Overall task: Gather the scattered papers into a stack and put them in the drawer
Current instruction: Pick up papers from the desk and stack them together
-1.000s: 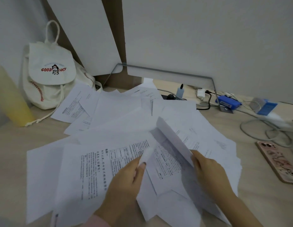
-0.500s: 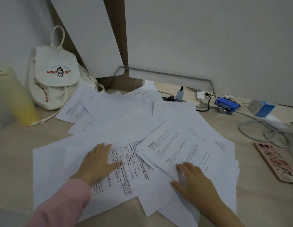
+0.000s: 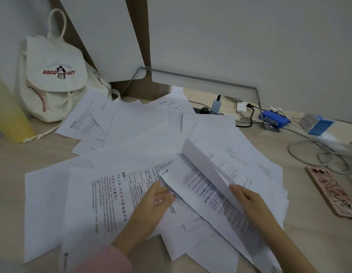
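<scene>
The right hand [image 3: 248, 201] is gripping a lifted sheet [image 3: 204, 164] by its near edge, while the left hand [image 3: 155, 203] is lying flat, holding nothing, on the papers [image 3: 135, 131] sprawling across the desk [image 3: 7, 184]. Being thin, floppy and probably slippery, they are best squared up and lifted by their edges.

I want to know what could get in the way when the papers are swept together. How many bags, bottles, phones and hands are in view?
Bags: 1, the white backpack
Bottles: 1, the yellow bottle
Phones: 1, the phone in a pink case
Hands: 2, the left hand on the papers, the right hand holding a lifted sheet
Total: 5
</scene>
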Action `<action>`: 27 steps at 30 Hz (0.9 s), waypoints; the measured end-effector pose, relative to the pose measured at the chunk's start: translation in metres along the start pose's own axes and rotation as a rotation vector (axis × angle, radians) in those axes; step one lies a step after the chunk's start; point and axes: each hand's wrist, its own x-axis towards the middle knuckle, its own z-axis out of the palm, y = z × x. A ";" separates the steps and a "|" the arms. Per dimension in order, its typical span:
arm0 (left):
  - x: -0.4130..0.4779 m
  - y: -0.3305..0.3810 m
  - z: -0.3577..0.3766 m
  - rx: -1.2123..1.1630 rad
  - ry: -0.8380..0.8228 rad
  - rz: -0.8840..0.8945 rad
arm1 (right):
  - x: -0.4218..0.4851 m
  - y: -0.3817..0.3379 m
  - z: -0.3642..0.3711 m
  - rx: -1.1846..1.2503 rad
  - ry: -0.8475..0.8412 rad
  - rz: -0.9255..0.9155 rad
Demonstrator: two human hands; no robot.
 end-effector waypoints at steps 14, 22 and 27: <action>-0.013 0.011 0.022 -0.294 0.325 0.041 | -0.023 0.000 -0.004 0.047 0.363 -0.158; -0.032 0.004 -0.020 -0.276 0.562 0.070 | -0.035 -0.007 -0.008 -0.118 0.418 -0.362; -0.034 -0.003 -0.021 -0.294 0.547 0.060 | -0.046 -0.015 0.032 -0.468 0.236 -0.666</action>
